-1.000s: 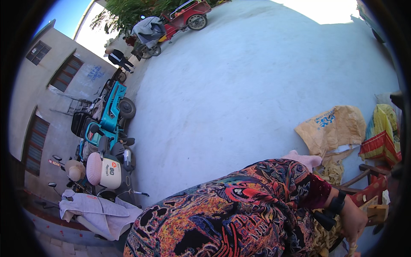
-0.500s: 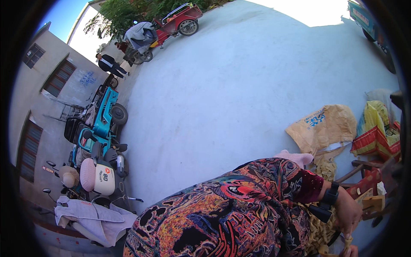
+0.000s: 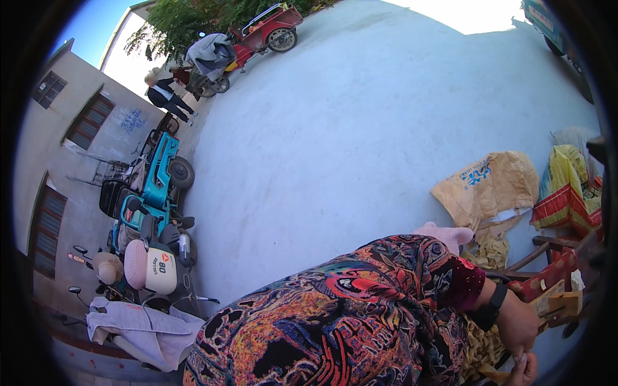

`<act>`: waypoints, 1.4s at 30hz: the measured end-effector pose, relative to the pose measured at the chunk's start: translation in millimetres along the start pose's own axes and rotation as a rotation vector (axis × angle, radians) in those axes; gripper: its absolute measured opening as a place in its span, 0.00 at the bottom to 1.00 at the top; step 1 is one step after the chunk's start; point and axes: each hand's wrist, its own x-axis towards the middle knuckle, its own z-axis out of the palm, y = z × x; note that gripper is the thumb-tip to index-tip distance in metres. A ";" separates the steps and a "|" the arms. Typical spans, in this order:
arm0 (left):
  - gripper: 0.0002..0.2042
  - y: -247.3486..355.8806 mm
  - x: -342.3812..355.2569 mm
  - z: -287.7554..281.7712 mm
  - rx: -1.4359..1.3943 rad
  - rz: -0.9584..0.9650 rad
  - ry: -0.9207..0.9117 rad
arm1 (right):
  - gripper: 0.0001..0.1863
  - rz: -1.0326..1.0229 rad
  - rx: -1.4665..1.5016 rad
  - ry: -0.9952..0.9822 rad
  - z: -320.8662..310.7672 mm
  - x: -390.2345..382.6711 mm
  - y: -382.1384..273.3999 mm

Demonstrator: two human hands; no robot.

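My left hand, with a black watch on its wrist, reaches in from a patterned sleeve. Its fingers are closed and point down toward my right hand at the lower right edge. The right fingers are bent in a pinch, and the fingertips of both hands meet. What they hold is too small and covered to make out. Just left of the hands lies a heap of pale yellow-beige strips, partly hidden by the sleeve.
Beyond my arm lie a brown paper sack, more beige strips and a yellow-red woven bag. A wooden piece stands beside the hands. Scooters, a teal three-wheeler and a red cargo tricycle are parked left and far. Two people stand far left.
My hands have come closer together, and the pale strip between them is now covered. The left wrist has turned, and its hand is slightly lower. A far person has shifted posture.
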 end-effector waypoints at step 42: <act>0.11 -0.9 -42.9 -65.8 -0.449 -0.493 0.235 | 0.08 -0.154 0.487 0.213 62.3 44.6 -41.1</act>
